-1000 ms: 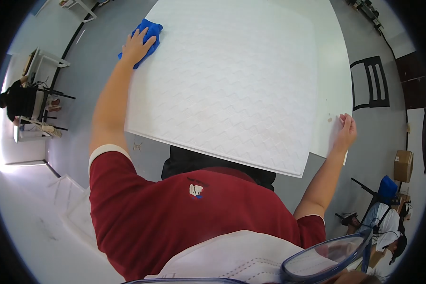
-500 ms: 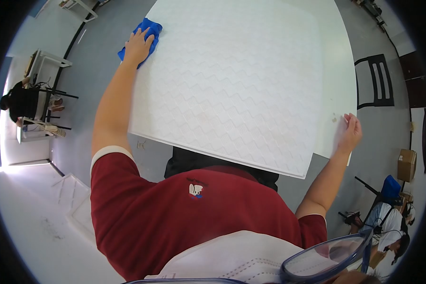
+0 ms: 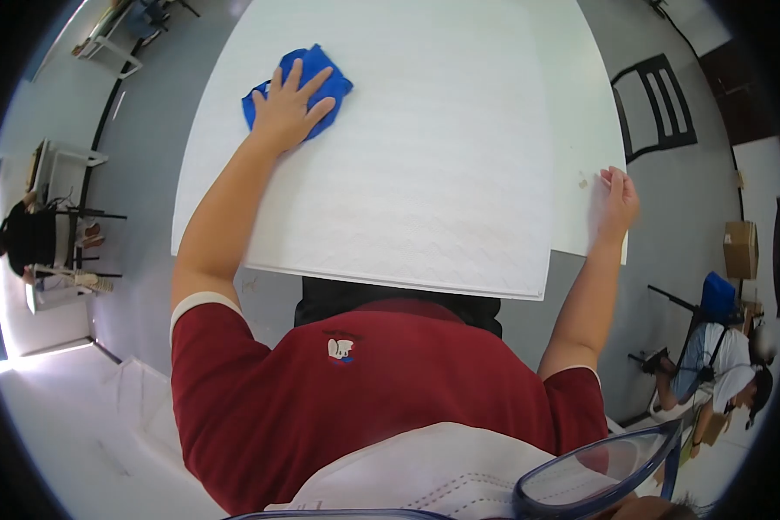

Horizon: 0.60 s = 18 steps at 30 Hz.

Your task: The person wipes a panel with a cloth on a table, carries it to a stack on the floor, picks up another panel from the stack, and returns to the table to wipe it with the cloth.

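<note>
My left hand lies with fingers spread on a crumpled blue cloth, pressing it against the patterned white sheet near its upper left. The sheet covers much of the white table. At the table's right edge rests my right hand, palm partly turned up and fingers curled together. Whatever it may hold is too small to make out. Small pale marks lie on the table just left of that hand.
A black chair stands beyond the table's right edge. At the far left a person in black sits by a white desk. Another person in a white top is at the lower right, below a cardboard box.
My left hand has moved right with the blue cloth, farther onto the white surface, its fingers more widely spread. The view has shifted, showing more table at the left. My right hand stays at the table's right edge.
</note>
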Motion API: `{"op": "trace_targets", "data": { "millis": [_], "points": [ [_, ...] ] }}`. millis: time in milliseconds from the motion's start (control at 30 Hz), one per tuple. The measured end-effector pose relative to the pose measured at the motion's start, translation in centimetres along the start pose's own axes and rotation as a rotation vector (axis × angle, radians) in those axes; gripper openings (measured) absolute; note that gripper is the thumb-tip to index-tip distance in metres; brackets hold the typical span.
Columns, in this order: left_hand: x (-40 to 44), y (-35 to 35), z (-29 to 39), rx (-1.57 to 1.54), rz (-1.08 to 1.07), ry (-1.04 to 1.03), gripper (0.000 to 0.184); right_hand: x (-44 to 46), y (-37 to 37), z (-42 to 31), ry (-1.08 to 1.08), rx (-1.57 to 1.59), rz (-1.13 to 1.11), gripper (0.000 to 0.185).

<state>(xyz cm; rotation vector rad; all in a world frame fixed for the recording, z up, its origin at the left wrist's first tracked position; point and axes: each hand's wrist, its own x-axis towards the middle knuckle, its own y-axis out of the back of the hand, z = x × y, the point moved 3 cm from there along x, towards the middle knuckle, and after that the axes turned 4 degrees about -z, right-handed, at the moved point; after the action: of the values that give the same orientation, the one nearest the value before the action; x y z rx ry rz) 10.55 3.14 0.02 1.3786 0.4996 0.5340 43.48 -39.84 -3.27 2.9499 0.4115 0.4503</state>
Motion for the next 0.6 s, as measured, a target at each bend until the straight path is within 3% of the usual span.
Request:
{"op": "trace_targets", "data": {
  "millis": [433, 600],
  "points": [
    [1.0, -1.0, -0.1, 0.015, 0.082, -0.023, 0.044, -0.3, -0.2, -0.8, 0.005, -0.051, 0.025, 0.024],
    [2.4, -1.6, -0.4, -0.155, 0.158, -0.159, 0.04, -0.4, -0.2, -1.1, 0.012, -0.048, 0.027, 0.025]
  ]
}}
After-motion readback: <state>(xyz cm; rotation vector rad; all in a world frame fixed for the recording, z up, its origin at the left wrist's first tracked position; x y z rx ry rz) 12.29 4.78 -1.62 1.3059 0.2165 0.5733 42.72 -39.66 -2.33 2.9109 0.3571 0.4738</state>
